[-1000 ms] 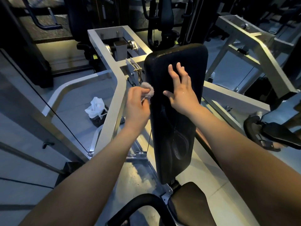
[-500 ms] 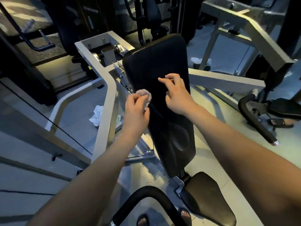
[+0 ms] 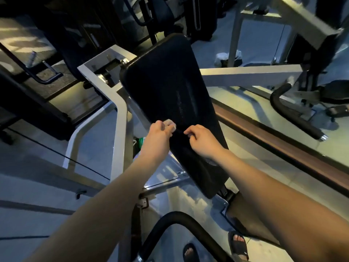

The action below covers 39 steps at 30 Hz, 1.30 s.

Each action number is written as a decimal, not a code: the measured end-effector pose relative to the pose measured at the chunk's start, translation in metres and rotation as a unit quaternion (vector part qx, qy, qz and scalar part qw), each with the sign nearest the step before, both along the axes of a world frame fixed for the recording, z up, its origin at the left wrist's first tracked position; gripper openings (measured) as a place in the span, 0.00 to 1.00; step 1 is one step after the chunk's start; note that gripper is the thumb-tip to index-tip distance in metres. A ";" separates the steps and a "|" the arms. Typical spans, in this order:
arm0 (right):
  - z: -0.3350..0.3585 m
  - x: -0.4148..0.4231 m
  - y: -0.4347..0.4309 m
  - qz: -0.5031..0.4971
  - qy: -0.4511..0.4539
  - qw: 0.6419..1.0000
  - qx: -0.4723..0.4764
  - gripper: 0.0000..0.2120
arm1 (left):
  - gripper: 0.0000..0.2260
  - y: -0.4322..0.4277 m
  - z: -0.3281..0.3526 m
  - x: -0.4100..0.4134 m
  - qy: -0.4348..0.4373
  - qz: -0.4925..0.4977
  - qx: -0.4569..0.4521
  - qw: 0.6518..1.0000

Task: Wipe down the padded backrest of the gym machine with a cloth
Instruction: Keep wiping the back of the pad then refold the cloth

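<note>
Left hand point(image 3: 157, 138): fingers clenched round a small pale cloth point(image 3: 170, 124), held at the left edge of the black padded backrest point(image 3: 166, 82), about mid-height. Right hand point(image 3: 203, 141): fingers curled, resting on the pad face just beside it (nothing visible in them). Step in hand: wiping, apparently mid-pad. The next move likely calls for pressing the cloth flat and stroking across, then toward the far upper end.

Dim gym; pale glossy floor point(image 3: 90, 140), grey steel frame point(image 3: 302, 17), dark machines point(image 3: 160, 8) behind.
</note>
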State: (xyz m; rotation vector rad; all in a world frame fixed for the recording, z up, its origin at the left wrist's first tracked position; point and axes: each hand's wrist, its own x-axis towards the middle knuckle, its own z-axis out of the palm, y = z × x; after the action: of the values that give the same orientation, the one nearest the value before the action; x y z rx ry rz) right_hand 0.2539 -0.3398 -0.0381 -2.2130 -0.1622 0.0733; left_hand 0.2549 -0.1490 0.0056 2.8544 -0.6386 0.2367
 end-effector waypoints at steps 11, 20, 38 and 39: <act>0.016 0.008 0.014 -0.026 -0.024 0.993 0.115 0.08 | 0.25 -0.009 0.019 0.003 -0.026 0.007 0.008 1.000; 0.031 0.014 0.056 -0.044 -0.078 0.986 0.144 0.18 | 0.15 0.001 0.051 0.001 0.159 0.133 -0.270 0.940; 0.003 0.014 0.097 -0.169 -0.098 0.979 0.051 0.12 | 0.14 0.032 0.123 0.055 -0.114 0.113 -0.220 0.962; 0.000 0.011 0.096 -0.175 -0.086 0.979 0.058 0.12 | 0.13 0.031 0.126 0.062 -0.118 0.116 -0.217 0.962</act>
State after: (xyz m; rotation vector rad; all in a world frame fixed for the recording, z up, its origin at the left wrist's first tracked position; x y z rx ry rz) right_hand 0.2648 -0.2442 -0.0377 -2.0984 0.1280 -0.3150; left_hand 0.3173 -0.1183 0.1318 2.4848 -0.2442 0.6741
